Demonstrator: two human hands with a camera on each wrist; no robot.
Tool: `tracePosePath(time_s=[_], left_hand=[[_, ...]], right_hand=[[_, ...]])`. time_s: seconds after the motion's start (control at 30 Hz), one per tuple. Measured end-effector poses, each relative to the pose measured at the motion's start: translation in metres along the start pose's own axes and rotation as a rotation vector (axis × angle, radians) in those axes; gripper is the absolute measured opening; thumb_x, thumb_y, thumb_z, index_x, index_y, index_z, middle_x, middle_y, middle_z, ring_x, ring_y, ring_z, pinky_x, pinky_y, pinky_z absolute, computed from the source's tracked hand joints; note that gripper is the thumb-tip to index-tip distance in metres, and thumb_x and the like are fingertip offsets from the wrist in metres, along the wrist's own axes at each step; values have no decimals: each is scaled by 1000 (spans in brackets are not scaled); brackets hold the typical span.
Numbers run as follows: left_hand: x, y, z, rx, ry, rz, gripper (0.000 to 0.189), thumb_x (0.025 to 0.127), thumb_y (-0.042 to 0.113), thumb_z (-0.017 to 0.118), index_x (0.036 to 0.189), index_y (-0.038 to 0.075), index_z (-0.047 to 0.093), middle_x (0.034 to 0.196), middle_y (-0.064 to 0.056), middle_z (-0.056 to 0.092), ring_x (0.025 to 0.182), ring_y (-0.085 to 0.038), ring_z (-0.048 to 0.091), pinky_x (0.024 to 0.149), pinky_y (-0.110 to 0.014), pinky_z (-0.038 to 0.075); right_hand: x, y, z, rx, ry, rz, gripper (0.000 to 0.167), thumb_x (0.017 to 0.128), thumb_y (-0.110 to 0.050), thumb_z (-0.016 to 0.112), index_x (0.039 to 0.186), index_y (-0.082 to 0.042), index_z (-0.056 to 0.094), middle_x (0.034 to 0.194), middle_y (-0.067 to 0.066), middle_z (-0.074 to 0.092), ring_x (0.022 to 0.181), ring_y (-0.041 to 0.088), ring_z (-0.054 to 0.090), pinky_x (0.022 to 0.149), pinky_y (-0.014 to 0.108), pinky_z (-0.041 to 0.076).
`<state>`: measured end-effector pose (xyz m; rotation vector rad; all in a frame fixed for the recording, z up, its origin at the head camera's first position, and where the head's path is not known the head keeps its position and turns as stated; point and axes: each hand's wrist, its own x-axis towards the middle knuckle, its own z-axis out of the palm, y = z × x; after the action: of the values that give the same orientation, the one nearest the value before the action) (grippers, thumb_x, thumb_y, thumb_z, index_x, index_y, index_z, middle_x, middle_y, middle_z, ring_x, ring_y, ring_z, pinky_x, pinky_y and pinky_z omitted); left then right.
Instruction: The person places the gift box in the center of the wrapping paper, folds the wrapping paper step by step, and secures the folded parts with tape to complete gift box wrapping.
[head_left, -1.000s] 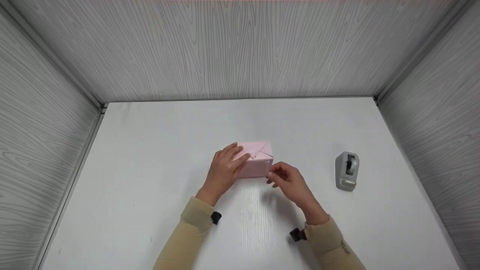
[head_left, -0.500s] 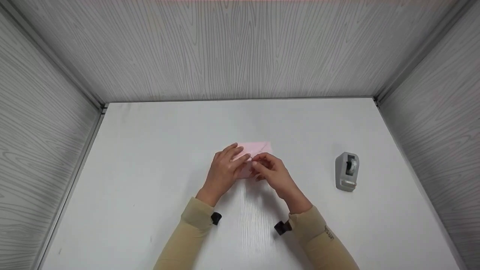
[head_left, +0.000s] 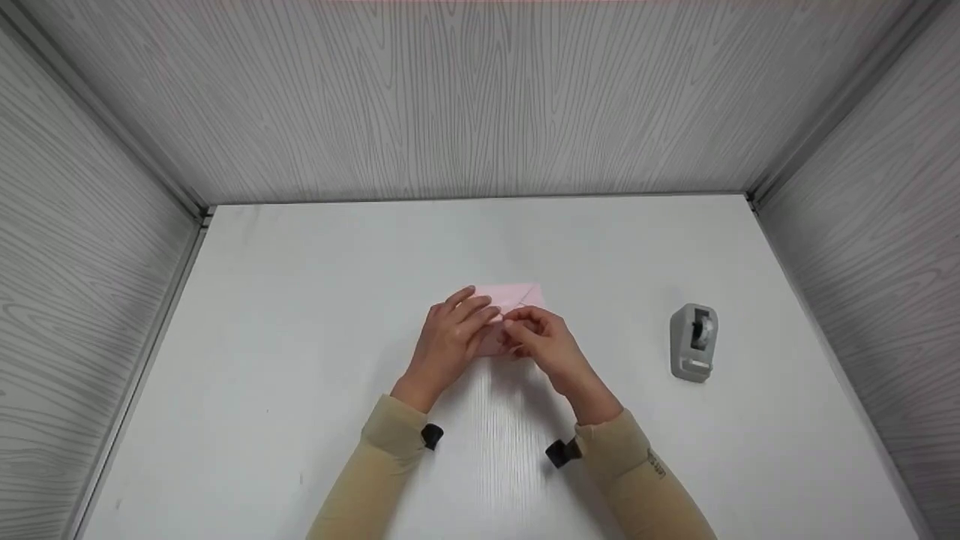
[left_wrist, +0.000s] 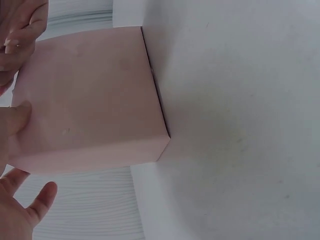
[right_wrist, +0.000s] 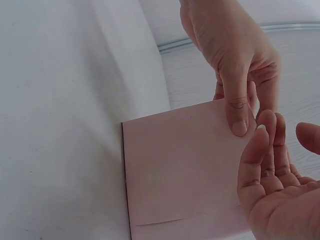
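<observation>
A box wrapped in pink paper (head_left: pixel 509 293) sits mid-table, with folded flaps creased on its top. My left hand (head_left: pixel 448 337) grips its left part, fingers over the top and thumb against the near side (right_wrist: pixel 185 160). At the top's near edge, beside the left fingertips, is my right hand (head_left: pixel 551 345). Its thumb and forefinger come together there, the other fingers curled (right_wrist: pixel 275 165). Whether anything thin lies between those fingertips is too small to make out. The left wrist view shows the box's plain side (left_wrist: pixel 90 95) with the left thumb (left_wrist: pixel 19 117) on it.
A grey tape dispenser (head_left: pixel 691 343) with a roll of clear tape stands on the white table (head_left: pixel 300 300), right of the hands. Wood-grain panels (head_left: pixel 480 97) enclose the table at the back and both sides.
From the box's lower right corner, my right hand has moved left and up to the top edge beside the left fingertips, then stayed. The left hand and box have barely moved.
</observation>
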<state>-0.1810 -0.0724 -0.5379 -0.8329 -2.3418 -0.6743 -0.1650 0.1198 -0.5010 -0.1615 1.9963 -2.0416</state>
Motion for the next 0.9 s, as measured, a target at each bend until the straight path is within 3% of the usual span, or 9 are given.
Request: tracePosePath(time_s=[0.43,0.6,0.9], left_hand=[[2,2,-3,-20,-19,-35,31,93,23,67,123,15,69,121,-1,65,129,-26,49,92,-47,46],[4,4,-3,24,-52,-23,32,92,20,70,123,20,70,120,-1,63,129,-27,47,90,-48,46],[5,4,-3,88,-117,-33,29,93,17,68,121,23,70,121,-1,62,129,-26,45,91,-48,46]], right_hand=[[1,0,0,10,-8,33,29,99,-18,61,115,6,59,97,18,68,80,20,66,75,41,54],[2,1,-1,6,-11,28,30,98,-17,61,116,8,58,96,17,68,81,21,65,74,39,54],[-4,3,-1,-21,34,67,31,97,-15,63,115,10,64,82,11,70,65,15,67,60,25,53]])
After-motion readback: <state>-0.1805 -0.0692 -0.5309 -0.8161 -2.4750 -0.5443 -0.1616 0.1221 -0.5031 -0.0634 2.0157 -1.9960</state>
